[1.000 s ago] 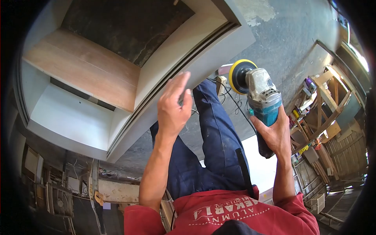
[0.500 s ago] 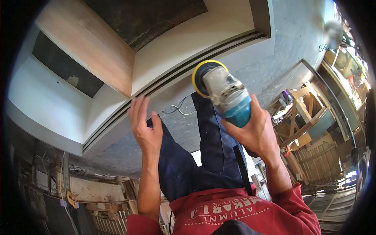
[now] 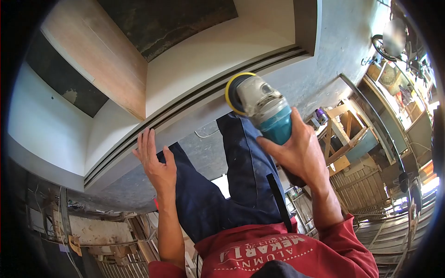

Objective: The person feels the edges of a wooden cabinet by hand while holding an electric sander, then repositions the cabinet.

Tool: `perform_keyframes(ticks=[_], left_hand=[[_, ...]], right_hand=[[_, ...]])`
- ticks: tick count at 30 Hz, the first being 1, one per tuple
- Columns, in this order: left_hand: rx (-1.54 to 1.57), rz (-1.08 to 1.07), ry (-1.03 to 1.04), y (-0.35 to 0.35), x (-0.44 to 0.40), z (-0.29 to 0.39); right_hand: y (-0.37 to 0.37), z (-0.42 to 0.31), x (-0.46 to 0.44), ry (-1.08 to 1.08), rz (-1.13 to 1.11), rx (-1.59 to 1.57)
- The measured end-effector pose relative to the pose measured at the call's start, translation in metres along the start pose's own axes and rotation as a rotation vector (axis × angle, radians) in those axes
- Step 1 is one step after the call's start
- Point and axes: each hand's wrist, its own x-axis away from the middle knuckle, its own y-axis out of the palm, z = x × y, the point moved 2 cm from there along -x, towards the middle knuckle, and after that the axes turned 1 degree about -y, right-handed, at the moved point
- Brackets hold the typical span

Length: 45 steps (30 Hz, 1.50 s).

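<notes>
My right hand (image 3: 301, 150) is wrapped round the teal body of a power sander (image 3: 271, 113). Its yellow-edged round pad (image 3: 235, 92) is tilted on edge at the outer face of the grey cabinet frame (image 3: 194, 118); whether pad and frame touch, I cannot tell. My left hand (image 3: 155, 160) has its fingers apart, with the fingertips at the frame's edge beside the dark grooves (image 3: 185, 101). Nothing is held in it. Inside the cabinet, a light brown wooden board (image 3: 102, 55) divides the white-walled compartments.
A wooden rack (image 3: 345, 127) with a purple item (image 3: 321, 116) stands at the right. A bicycle wheel (image 3: 384, 46) shows at the upper right. Wooden scraps and slats (image 3: 125, 262) lie at the lower left. The grey floor (image 3: 204, 150) shows between my legs.
The sander has moved left to the cabinet frame in my right hand. My left hand has moved left and down to the frame's edge. The view has shifted.
</notes>
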Motion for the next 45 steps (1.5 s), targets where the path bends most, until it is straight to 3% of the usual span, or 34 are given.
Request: perform_keyframes(ticks=[10, 26, 35, 45], left_hand=[[-0.009, 0.001, -0.005, 0.001, 0.001, -0.003], [-0.002, 0.158, -0.124, -0.041, 0.029, -0.094], [0.022, 0.156, -0.109, -0.044, 0.036, -0.109], [-0.016, 0.196, -0.098, -0.040, 0.035, -0.107]], right_hand=[[-0.055, 0.039, -0.018, 0.230, 0.122, -0.008], [0.028, -0.025, 0.010, -0.035, 0.022, 0.053], [0.095, -0.089, 0.038, -0.119, -0.203, 0.092], [0.046, -0.048, 0.021, -0.081, -0.063, 0.036]])
